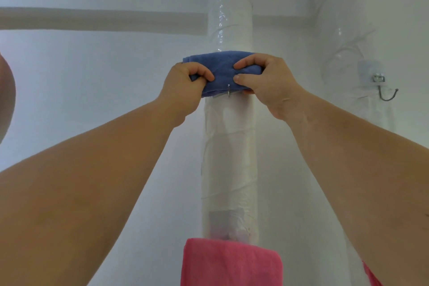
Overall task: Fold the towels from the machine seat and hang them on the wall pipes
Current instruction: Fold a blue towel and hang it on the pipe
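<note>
A folded blue towel is pressed against the white wrapped vertical pipe at about head height. My left hand grips its left end and my right hand pinches its right end. A small metal hook pokes out at the towel's lower edge. Lower on the same pipe hangs a folded pink towel. Another bit of pink cloth shows at the bottom right, mostly hidden by my right forearm.
A second wrapped pipe stands to the right, with a clear adhesive plate carrying an empty metal hook. A white horizontal ledge runs along the wall at the upper left. A reddish rounded object sits at the left edge.
</note>
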Tool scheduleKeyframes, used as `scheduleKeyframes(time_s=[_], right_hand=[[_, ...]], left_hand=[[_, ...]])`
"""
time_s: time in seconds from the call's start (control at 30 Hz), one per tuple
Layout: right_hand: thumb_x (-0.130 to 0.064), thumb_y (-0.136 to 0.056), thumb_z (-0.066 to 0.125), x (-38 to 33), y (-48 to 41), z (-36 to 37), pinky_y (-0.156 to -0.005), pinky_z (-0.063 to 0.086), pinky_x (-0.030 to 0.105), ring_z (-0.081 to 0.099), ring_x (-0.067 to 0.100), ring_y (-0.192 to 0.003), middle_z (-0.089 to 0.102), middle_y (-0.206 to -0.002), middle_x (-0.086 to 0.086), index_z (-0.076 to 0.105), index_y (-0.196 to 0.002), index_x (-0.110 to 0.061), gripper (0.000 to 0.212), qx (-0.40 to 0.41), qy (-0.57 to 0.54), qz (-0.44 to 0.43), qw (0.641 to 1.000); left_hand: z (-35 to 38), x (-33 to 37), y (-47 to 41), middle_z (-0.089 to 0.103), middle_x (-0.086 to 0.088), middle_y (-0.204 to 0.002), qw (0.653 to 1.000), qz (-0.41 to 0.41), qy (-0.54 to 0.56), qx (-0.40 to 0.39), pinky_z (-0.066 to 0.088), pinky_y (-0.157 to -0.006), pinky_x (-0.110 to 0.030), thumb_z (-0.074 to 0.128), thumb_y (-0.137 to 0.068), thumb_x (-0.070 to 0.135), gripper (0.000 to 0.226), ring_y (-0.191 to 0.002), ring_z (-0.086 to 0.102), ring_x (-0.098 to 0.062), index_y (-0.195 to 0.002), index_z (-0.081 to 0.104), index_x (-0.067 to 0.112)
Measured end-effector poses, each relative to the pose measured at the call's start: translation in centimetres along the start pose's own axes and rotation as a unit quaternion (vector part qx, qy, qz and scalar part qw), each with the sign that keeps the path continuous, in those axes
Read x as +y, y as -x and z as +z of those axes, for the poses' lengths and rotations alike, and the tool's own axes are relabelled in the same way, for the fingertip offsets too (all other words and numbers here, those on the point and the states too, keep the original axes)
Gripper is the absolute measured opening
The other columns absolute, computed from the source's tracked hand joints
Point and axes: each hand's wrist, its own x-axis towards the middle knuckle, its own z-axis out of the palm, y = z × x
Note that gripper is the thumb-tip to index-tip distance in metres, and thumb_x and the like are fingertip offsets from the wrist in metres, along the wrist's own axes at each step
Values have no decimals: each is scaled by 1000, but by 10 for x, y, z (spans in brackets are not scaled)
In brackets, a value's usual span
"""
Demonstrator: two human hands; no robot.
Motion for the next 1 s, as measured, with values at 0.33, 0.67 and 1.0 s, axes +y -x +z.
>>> scheduleKeyframes(time_s=[0.33, 0.67, 1.0], right_hand=[[1, -83, 75, -4, 17, -24, -73, 63, 33, 70, 22, -94, 65, -107, 3, 73, -97, -13, 19, -20, 27, 18, 999], [-16, -82, 80, -4, 20, -4, -71, 64, 35, 70, 20, -91, 70, -96, -1, 74, -88, -17, 9, 24, 69, 6, 997], [-22, -79, 82, 5, 21, 7, -72, 52, 28, 64, 15, -90, 67, -97, -4, 68, -78, -28, 15, 60, 98, -5, 993]], left_hand=[[0, 15, 7, 67, 7, -92, 999, 32, -18, -36, 54, -73, -12, 59, -96, 3, 26, -87, 64, -6, -87, 73, 22], [8, -1, 19, 66, 7, -94, 997, -16, 69, 27, 51, -65, -11, 56, -93, -2, 30, -82, 64, -5, -85, 72, 22], [7, -6, 18, 67, 4, -94, 999, -15, 43, 18, 62, -75, -28, 55, -93, 1, 27, -89, 67, -17, -87, 70, 23]])
